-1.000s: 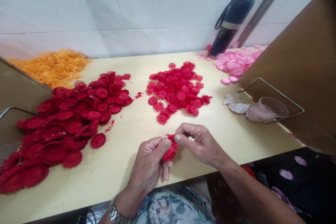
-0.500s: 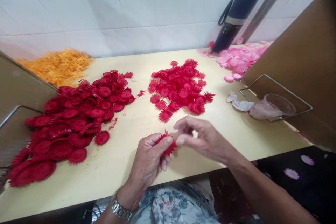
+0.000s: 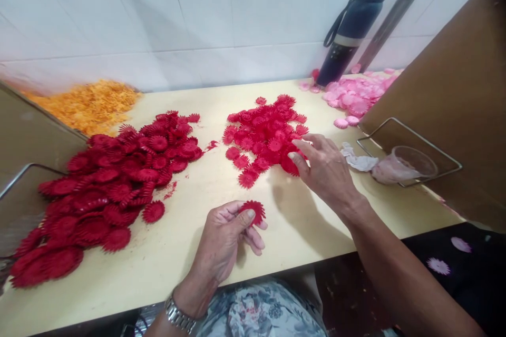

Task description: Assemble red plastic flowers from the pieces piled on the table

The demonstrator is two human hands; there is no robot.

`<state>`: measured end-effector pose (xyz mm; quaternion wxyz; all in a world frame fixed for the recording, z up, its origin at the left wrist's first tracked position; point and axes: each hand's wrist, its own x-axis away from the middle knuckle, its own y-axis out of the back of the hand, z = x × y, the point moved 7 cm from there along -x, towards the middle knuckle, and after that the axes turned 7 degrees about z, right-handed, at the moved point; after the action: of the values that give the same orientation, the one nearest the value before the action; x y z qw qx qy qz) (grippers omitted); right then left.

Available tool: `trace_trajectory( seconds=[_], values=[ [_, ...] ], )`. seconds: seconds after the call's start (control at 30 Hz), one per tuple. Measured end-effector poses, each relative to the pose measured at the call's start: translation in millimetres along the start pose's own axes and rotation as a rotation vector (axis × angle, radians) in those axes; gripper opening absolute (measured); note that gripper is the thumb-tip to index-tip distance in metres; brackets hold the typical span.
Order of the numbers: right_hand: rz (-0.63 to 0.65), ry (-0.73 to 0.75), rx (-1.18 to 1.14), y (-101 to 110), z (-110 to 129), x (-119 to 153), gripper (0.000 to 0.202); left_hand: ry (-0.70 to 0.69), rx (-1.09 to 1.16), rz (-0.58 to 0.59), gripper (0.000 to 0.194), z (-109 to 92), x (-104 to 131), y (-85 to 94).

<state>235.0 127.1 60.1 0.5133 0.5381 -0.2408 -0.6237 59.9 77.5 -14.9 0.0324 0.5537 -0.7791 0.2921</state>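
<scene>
My left hand is closed on a red fringed flower disc, pinched between thumb and fingers above the table's front part. Over the right edge of the middle pile of red flower discs hovers my right hand. Its thumb and fingers are apart with nothing visible between them. Whether the fingertips touch the pile, I cannot tell. To the left lies a larger heap of darker red flower discs, some of them stacked together.
Orange petals lie at the back left, pink discs at the back right beside a dark blue flask. A plastic cup sits at a wire handle on the right-hand board. Crumpled tissue lies next to it.
My right hand has moved up and away from the left hand to the middle pile, its fingers spreading. The left hand keeps the red disc, now turned flatter to view.
</scene>
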Motion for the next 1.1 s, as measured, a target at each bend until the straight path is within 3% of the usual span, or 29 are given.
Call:
trace_trajectory(
  seconds=[0.07, 0.17, 0.23, 0.33, 0.47, 0.67, 0.83, 0.9, 0.97, 1.1],
  values=[
    [0.087, 0.026, -0.256, -2, 13, 5, 0.018, 0.003, 0.001, -0.014, 0.022, 2, -1, 1.6],
    [0.417, 0.018, -0.773, -23, 44, 23, 0.018, 0.016, -0.021, -0.030, 0.026, 4, -2, 3.1],
    [0.597, -0.046, -0.998, -39, 60, 36, 0.020, 0.014, -0.051, -0.060, 0.030, 4, -1, 4.7],
    [0.689, -0.134, -1.182, -55, 66, 48, 0.024, 0.012, -0.049, -0.091, 0.036, 5, 0, 5.8],
    [0.603, -0.179, -1.258, -57, 56, 47, 0.027, 0.022, -0.034, -0.013, 0.035, 8, 1, 1.4],
    [0.391, -0.215, -1.114, -42, 36, 36, 0.036, -0.008, -0.085, 0.054, 0.032, 5, 3, 0.2],
    [0.472, -0.200, -1.143, -46, 36, 38, 0.043, -0.028, -0.043, 0.027, 0.019, -1, 1, 0.9],
    [0.439, -0.186, -1.099, -44, 36, 39, 0.043, -0.026, -0.003, 0.021, 0.021, -2, 2, 0.6],
    [0.354, -0.123, -0.939, -37, 37, 38, 0.040, -0.011, 0.024, 0.042, 0.016, -2, 2, -2.3],
    [0.170, 0.185, -0.480, -18, 53, 39, 0.029, 0.023, 0.075, 0.079, 0.026, 0, -1, -10.6]
  ],
)
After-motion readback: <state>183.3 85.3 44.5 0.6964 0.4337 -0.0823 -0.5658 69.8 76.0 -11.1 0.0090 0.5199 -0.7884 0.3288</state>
